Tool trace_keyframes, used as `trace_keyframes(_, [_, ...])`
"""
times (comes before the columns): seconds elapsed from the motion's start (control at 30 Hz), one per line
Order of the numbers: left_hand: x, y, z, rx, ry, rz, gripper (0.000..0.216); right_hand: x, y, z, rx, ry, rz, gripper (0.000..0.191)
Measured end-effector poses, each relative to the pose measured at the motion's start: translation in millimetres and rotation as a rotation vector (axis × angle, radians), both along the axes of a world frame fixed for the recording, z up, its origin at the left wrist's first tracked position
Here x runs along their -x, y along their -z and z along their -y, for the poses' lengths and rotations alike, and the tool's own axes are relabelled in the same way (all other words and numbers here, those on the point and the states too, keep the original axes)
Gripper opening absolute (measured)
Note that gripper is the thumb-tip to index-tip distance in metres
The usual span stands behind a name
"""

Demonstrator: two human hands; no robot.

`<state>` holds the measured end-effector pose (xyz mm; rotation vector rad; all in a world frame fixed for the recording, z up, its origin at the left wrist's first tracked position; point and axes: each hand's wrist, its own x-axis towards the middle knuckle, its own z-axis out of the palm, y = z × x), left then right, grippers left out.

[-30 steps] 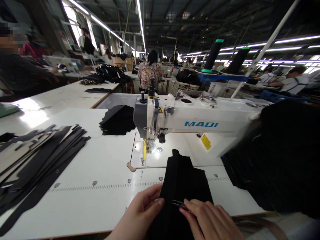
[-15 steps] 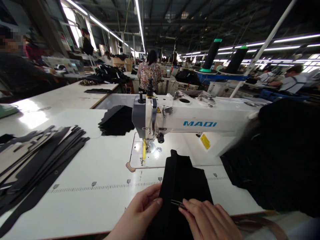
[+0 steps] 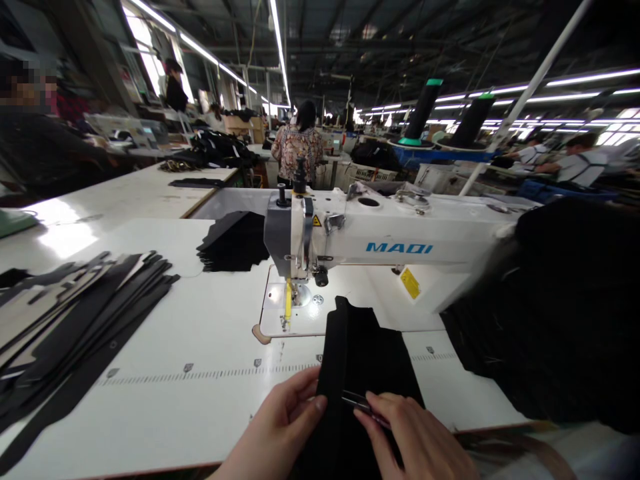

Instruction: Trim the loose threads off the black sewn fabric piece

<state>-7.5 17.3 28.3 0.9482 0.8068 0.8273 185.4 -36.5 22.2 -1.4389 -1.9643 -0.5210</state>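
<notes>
A black fabric piece [image 3: 365, 353] lies on the white table, its far end reaching the plate of the white sewing machine [image 3: 380, 243]. My left hand [image 3: 283, 420] pinches the fabric's left edge near the table's front. My right hand [image 3: 415, 440] rests on the fabric and holds thin metal tweezers [image 3: 357, 402] whose tips point left toward my left thumb. The needle and presser foot [image 3: 299, 290] stand a short way beyond the fabric's far end, to its left.
A stack of long black strips [image 3: 75, 327] lies at the left. More black pieces [image 3: 235, 241] sit behind the machine head. A big heap of black cloth [image 3: 555, 313] fills the right. People work at other tables [image 3: 135, 190] farther back.
The fabric has shifted a little to the left and farther toward the machine. My right hand with the tweezers has moved slightly left.
</notes>
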Motion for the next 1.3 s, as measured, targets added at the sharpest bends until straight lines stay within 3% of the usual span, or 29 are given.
trace_keyframes(0.2, [0.1, 3.6, -2.1, 0.049, 0.018, -0.017, 0.053, -3.5, 3.1, -4.3, 0.017, -0.164, -0.008, 0.009])
trace_keyframes(0.33, [0.0, 5.5, -1.8, -0.037, 0.085, -0.028, 0.040, 2.2, 13.3, -2.8, 0.220, -0.045, -0.262, 0.022])
trace_keyframes(0.4, [-1.1, 4.9, 0.9, -0.109, 0.113, -0.084, 0.029, 1.9, 16.6, -3.0, 0.272, -0.044, -0.273, 0.027])
trace_keyframes(0.57, [-4.9, 1.3, 11.8, -0.302, 0.087, -0.450, 0.016, -10.4, 15.5, -9.0, 0.218, -0.146, -0.054, 0.027])
trace_keyframes(0.7, [-5.0, 4.0, 14.5, -0.307, 0.091, -0.462, 0.017, -5.7, 15.8, -8.4, 0.187, -0.155, -0.111, 0.029])
trace_keyframes(0.83, [-3.9, 11.1, 12.6, -0.210, 0.108, -0.384, 0.027, -1.3, 16.2, -2.3, 0.324, -0.142, -0.544, 0.036])
trace_keyframes(0.93, [-3.8, 12.5, 11.3, -0.171, 0.050, -0.354, 0.032, -21.8, 10.0, -0.7, 0.417, -0.426, -0.941, 0.042])
trace_keyframes(1.0, [-3.2, 11.2, 10.2, -0.166, 0.046, -0.337, 0.036, -40.1, 3.8, -1.5, 0.379, -0.529, -1.050, 0.039])
trace_keyframes(1.13, [1.0, 5.6, 6.4, -0.073, 0.124, -0.180, 0.040, -44.1, -1.4, -1.2, 0.351, -0.327, -1.018, 0.032])
trace_keyframes(1.23, [4.8, -0.3, 2.5, 0.040, 0.169, 0.046, 0.040, -14.0, 4.6, 3.1, 0.388, -0.081, -0.914, 0.024])
trace_keyframes(1.3, [6.0, -3.6, 0.3, 0.108, 0.152, 0.149, 0.040, 4.4, 9.5, 5.5, 0.351, 0.020, -0.823, 0.030])
